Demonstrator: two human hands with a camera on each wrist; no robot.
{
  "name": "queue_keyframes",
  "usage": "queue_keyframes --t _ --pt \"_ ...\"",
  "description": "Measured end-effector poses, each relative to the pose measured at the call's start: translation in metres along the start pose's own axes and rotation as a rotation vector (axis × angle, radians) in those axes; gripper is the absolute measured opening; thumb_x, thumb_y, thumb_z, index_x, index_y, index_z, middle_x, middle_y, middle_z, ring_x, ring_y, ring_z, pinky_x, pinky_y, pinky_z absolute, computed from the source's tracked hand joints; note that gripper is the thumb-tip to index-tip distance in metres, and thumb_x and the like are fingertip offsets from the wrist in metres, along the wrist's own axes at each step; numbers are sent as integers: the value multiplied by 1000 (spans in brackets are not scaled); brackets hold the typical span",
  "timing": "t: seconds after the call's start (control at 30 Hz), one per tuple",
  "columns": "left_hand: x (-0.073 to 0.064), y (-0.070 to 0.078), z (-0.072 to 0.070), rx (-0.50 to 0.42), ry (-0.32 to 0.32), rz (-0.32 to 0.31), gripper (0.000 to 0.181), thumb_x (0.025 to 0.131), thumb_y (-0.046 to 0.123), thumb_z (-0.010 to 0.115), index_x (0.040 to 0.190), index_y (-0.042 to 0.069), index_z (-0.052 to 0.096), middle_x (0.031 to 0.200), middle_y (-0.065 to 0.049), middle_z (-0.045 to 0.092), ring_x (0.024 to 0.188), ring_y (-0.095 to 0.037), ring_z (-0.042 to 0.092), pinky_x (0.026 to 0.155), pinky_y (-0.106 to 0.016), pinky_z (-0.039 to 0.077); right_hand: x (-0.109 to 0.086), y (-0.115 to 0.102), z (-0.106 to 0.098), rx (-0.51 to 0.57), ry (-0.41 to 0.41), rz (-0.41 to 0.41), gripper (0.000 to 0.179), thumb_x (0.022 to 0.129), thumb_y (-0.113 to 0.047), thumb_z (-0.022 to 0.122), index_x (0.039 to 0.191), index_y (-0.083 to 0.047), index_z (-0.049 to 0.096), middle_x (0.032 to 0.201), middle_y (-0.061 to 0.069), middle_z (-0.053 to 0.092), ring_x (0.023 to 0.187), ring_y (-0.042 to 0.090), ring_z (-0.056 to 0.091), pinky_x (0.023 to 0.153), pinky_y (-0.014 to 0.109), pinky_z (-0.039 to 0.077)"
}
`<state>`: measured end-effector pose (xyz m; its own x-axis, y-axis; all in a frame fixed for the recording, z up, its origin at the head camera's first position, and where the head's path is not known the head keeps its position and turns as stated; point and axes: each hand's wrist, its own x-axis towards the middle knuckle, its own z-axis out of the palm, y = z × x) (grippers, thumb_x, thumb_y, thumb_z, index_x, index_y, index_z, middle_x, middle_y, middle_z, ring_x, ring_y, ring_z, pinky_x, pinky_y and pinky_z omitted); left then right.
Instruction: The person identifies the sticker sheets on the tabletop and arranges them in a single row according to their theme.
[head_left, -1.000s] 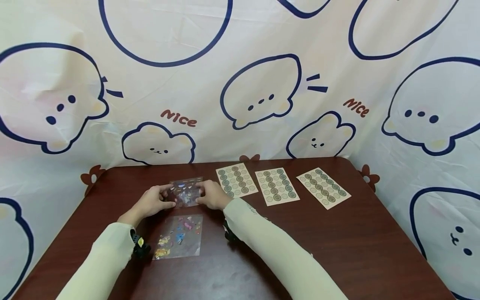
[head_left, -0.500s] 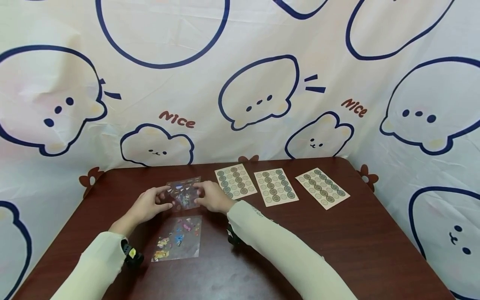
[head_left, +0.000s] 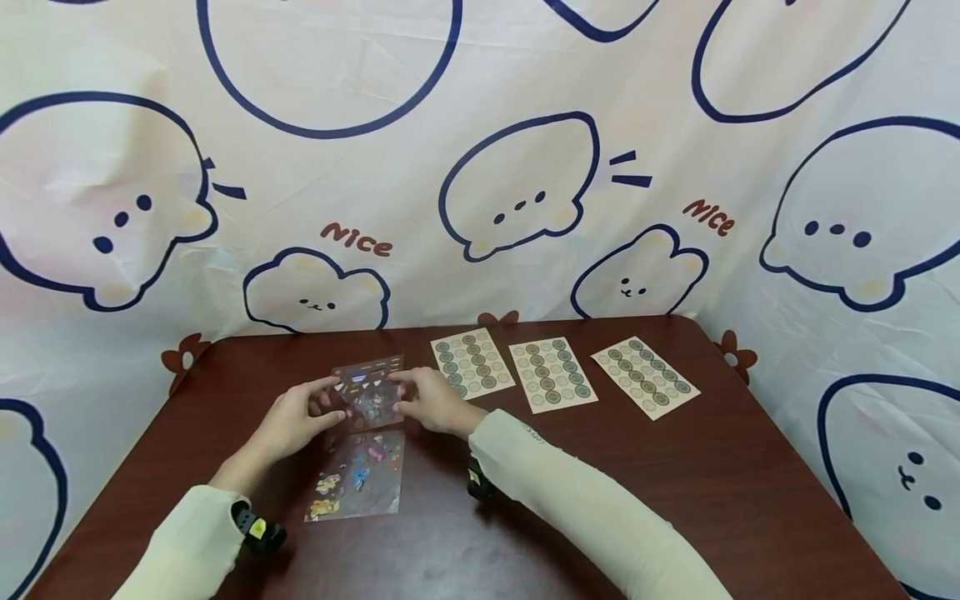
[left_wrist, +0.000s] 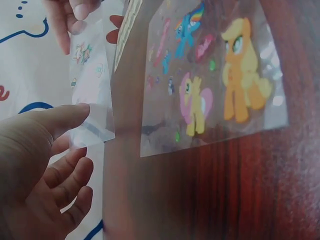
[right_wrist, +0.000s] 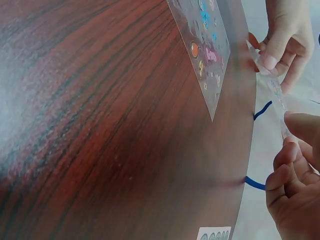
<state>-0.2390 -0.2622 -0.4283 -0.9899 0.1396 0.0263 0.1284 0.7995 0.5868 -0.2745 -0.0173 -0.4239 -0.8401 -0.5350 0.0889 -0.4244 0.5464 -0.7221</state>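
Observation:
A clear sticker sheet (head_left: 372, 404) with small printed designs is held up at the left side of the table. My left hand (head_left: 292, 423) pinches its left edge, thumb in front and fingers behind. At the opposite edge my right hand (head_left: 435, 402) pinches it between thumb and fingers. Below it lies a second clear sheet (head_left: 377, 492) flat on the table, with colourful pony stickers (left_wrist: 242, 75) seen closely in the left wrist view. In the right wrist view, the held sheet (right_wrist: 276, 95) appears nearly edge-on between both hands.
Three cream sheets of round stickers lie along the back: a left one (head_left: 474, 363), a middle one (head_left: 553, 374) and a right one (head_left: 647, 377). The dark wooden table (head_left: 600, 492) ends at a cartoon-printed cloth (head_left: 420, 292) behind.
Both hands have shifted slightly toward me with the held sheet, whose lower edge now appears at the flat sheet's top. My wrists have spread a little apart. The other sheets stay put.

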Motion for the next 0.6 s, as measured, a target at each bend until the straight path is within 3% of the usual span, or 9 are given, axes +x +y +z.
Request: queue_keyframes --t 0.6 --pt "-8 12 -1 -11 50 27 51 93 15 72 139 1 55 97 -10 60 83 -22 55 63 -28 45 -14 1 -9 34 -10 -18 49 92 -7 72 140 -5 60 91 -3 60 52 1 46 49 17 42"
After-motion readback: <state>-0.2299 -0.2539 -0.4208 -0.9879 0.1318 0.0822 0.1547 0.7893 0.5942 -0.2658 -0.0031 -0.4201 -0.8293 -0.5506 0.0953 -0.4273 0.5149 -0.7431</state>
